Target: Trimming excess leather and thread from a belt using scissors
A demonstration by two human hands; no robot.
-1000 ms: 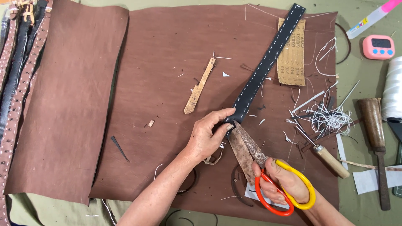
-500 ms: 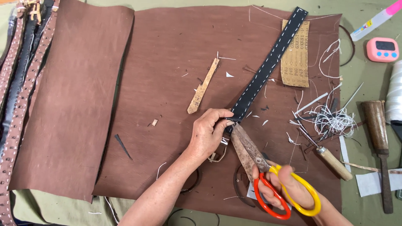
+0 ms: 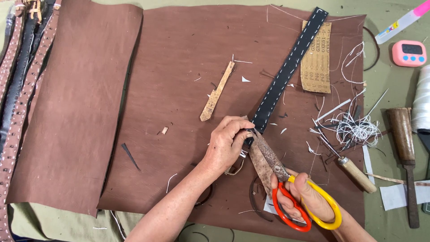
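Brown leather sheet [image 3: 179, 89] covers the tabletop [image 3: 394, 13]. Black stitched leather strap [image 3: 286, 76] runs diagonally from top right to centre; looks stiff yet bendable, light, best pinched near the cut end. Left hand [image 3: 226, 145] clamps that lower end. Right hand [image 3: 304, 197] closed through the handles of rusty scissors [image 3: 268, 159], blades at the strap end. Awl [image 3: 354, 172] lies at right.

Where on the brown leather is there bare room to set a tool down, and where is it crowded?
Bare: the left leather sheet, between the studded belts and the sheet overlap, and the stretch above the tan scrap strip. Crowded: right of the black stitched strap, with sandpaper, thread tangle and awl.
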